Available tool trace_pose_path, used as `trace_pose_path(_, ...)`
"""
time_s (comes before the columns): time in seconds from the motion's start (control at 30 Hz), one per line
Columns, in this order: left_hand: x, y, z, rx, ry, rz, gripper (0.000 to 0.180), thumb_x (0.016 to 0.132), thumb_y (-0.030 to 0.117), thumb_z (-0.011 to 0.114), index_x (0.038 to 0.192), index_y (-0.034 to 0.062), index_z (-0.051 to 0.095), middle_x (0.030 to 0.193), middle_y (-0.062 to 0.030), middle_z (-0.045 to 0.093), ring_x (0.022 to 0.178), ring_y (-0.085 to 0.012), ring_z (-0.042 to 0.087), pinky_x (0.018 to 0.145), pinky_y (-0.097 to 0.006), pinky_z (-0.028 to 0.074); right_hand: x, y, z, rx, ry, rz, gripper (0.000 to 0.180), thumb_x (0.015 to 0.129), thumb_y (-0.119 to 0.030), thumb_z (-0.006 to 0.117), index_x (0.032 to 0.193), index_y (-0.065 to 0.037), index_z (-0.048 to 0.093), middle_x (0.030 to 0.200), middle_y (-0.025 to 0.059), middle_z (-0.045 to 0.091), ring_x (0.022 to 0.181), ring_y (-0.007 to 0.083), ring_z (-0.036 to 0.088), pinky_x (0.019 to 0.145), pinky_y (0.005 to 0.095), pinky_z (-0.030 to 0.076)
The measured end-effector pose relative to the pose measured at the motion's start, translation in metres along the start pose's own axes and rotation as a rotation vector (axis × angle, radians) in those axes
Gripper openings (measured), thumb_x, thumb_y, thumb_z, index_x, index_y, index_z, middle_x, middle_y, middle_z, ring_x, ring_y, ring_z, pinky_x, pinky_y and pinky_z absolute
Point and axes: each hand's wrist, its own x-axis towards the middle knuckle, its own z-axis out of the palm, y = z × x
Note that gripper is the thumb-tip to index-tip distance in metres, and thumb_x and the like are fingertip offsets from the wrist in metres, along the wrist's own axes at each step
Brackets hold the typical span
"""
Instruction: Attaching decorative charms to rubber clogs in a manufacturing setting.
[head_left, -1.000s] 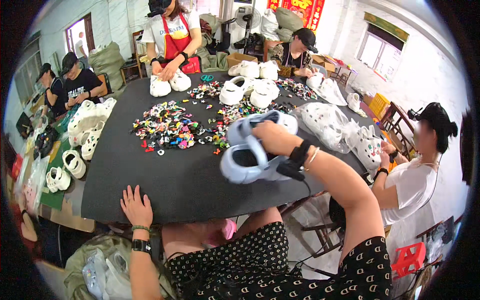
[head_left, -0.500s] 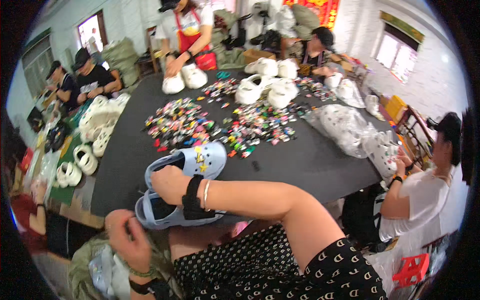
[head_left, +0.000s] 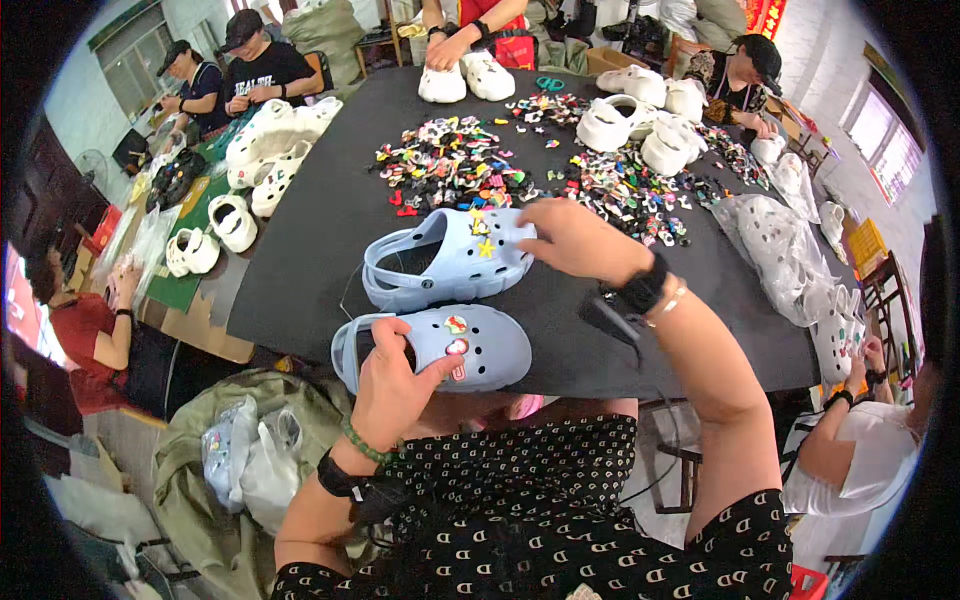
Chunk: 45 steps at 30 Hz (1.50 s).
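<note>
Two light blue clogs lie side by side near the table's front edge, toes to the right. My left hand (head_left: 385, 395) grips the near clog (head_left: 490, 340) at its opening, the thumb pressed on the upper beside several colourful charms (head_left: 457, 346). The far clog (head_left: 440, 290) bears yellow star-shaped charms (head_left: 485, 248). My right hand (head_left: 580, 238) is closed on the toe of that clog, its fingertips partly hidden. Behind the clogs spreads a heap of small colourful shoe charms (head_left: 455, 165), with a second heap (head_left: 620, 195) to its right.
White clogs (head_left: 665, 150) stand at the back of the dark table (head_left: 300, 270); more (head_left: 232, 222) sit on a green-topped table at left. Clogs in clear plastic (head_left: 770, 250) lie at right. A green sack (head_left: 200, 520) with bagged items is by my left. Several co-workers sit or stand around.
My right hand has moved from the far clog's opening to its toe. My left hand has come up from below the table edge onto the near clog. The view has shifted.
</note>
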Motion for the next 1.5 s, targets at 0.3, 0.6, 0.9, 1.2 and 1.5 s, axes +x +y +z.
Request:
trace_pose_path(0.3,-0.007,-0.005,0.011,-0.306,0.121,-0.147,0.069,0.074,0.025,0.085,0.111,-0.0011,0.033,0.097,-0.0190,0.058,0.089,-0.0219,0.061,0.076,-0.034,0.050,-0.082,-0.002,0.016,0.225,-0.092,0.152,0.024,0.084,-0.018,0.068,0.099,0.000,0.065,0.089,0.0187,0.065,0.084,0.0340,0.065,0.075,0.0411,0.052)
trace_pose_path(0.6,0.003,-0.005,0.005,-0.349,-0.053,-0.200,0.034,0.086,0.023,0.071,0.103,-0.0061,0.065,0.092,-0.0145,0.071,0.084,-0.0157,0.066,0.075,-0.032,0.051,-0.042,0.017,0.032,0.051,0.086,0.038,0.060,0.076,-0.017,0.077,0.128,-0.005,0.050,0.126,0.0225,0.051,0.109,0.0375,0.055,0.100,0.0423,0.044)
trace_pose_path(0.9,0.002,0.021,-0.068,-1.075,-0.175,-0.389,0.030,0.096,0.016,0.057,0.115,-0.0062,0.062,0.112,-0.0102,0.067,0.099,-0.0162,0.063,0.085,-0.029,0.051,0.025,0.022,0.044,-0.068,-0.237,0.214,0.131,0.052,-0.035,0.091,0.153,-0.022,0.008,0.154,0.0257,0.022,0.136,0.0560,0.024,0.110,0.0589,0.029)
trace_pose_path(1.2,0.083,0.001,-0.123,-1.086,0.070,-0.021,0.036,0.094,0.005,0.053,0.126,-0.0092,0.050,0.121,-0.0145,0.061,0.110,-0.0219,0.061,0.099,-0.036,0.047,0.001,0.003,0.052,0.124,-0.032,0.010,0.096,0.053,-0.046,0.089,0.134,-0.012,0.047,0.118,0.0203,0.051,0.110,0.0391,0.051,0.097,0.0439,0.044)
trace_pose_path(1.5,0.137,-0.011,-0.081,-0.887,0.016,0.014,0.034,0.092,0.008,0.059,0.122,-0.0068,0.055,0.117,-0.0104,0.064,0.103,-0.0135,0.060,0.093,-0.028,0.046,-0.034,-0.060,0.084,0.285,0.008,0.082,0.085,0.060,-0.041,0.087,0.130,-0.012,0.050,0.113,0.0185,0.052,0.108,0.0396,0.051,0.098,0.0470,0.043)
